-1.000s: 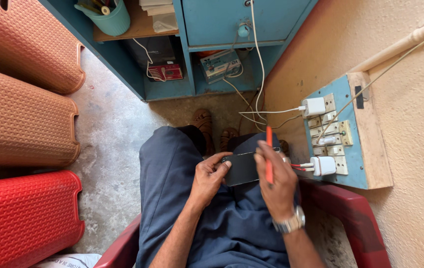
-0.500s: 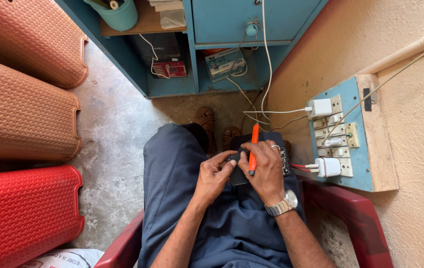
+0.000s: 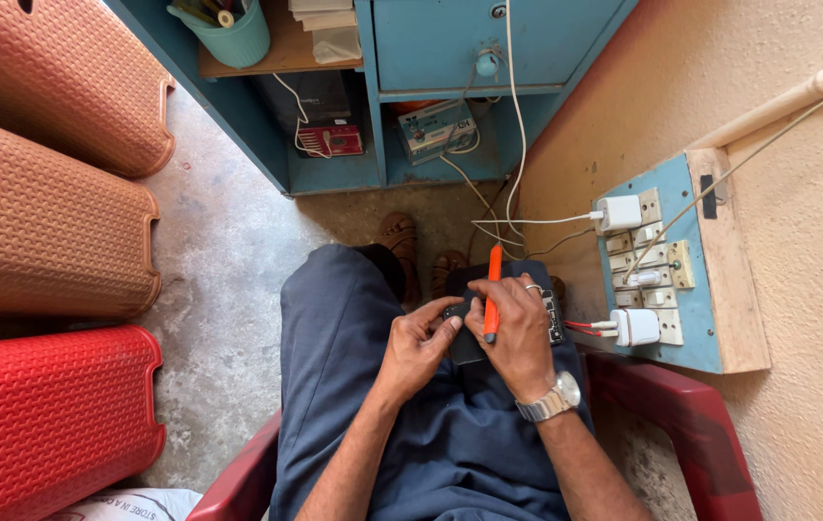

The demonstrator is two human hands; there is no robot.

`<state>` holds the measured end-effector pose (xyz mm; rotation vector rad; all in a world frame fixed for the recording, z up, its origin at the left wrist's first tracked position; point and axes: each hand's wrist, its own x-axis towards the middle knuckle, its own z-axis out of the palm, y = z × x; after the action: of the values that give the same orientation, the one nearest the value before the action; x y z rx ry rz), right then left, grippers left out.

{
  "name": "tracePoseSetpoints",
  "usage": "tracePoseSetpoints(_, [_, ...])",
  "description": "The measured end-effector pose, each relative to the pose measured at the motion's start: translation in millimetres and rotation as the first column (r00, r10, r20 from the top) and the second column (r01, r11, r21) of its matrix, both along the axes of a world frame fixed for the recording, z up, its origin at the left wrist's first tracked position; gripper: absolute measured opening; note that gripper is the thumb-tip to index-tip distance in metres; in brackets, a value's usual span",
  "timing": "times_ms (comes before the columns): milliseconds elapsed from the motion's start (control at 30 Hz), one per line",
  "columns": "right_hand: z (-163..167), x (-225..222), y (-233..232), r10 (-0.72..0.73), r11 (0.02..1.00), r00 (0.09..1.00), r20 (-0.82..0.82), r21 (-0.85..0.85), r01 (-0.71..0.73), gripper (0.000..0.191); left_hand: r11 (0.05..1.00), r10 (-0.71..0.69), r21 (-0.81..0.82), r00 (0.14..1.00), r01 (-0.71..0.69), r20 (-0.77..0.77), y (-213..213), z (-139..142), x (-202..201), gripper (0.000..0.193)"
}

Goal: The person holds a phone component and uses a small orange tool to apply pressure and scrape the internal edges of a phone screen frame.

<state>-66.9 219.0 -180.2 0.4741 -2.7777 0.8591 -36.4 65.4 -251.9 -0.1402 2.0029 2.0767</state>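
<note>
**Both hands working on the lap**

I'm gripping an orange screwdriver (image 3: 491, 289) in my right hand (image 3: 517, 338), fingers closed. My left hand (image 3: 418, 345) is pinching the dark device (image 3: 464, 340) lying between them. A switchboard (image 3: 667, 265) is sitting right of both.

device (image 3: 469, 338) on lap — stools (image 3: 45, 232) left | switchboard (image 3: 667, 260) right | cabinet (image 3: 382, 87) ahead

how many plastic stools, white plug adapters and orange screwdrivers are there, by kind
plastic stools: 3, two brown and one red
white plug adapters on the switchboard: 2
orange screwdriver: 1, held in the right hand
total: 6
</note>
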Motion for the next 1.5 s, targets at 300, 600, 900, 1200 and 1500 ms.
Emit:
tracePoseSetpoints(300, [4,-2,-1,-0.012,1.0,0.996,0.087,0.015,0.01,0.03,0.999,-0.024,-0.033,1.0,0.024,-0.01,-3,9,-1,0.033])
tracePoseSetpoints(600, [-1,1,5,-0.004,0.999,0.997,0.078,-0.037,0.007,0.03,1.0,-0.02,0.024,1.0,0.02,0.009,-1,7,1,0.034])
tracePoseSetpoints(900, [0,-1,15,-0.043,0.993,0.994,0.099,-0.103,0.053,0.03,0.995,-0.021,0.096,0.998,0.016,0.055,-2,7,1,0.034])
tracePoseSetpoints(1200, [-7,-1,12,-0.074,0.996,0.995,0.073,-0.053,0.078,0.033,0.995,-0.016,0.104,0.999,0.011,0.052,-1,2,2,0.033])
tracePoseSetpoints(1500, [-5,0,14,-0.062,0.995,0.995,0.081,-0.07,0.068,0.033,0.993,-0.017,0.118,0.996,0.007,0.085,0,1,3,0.034])
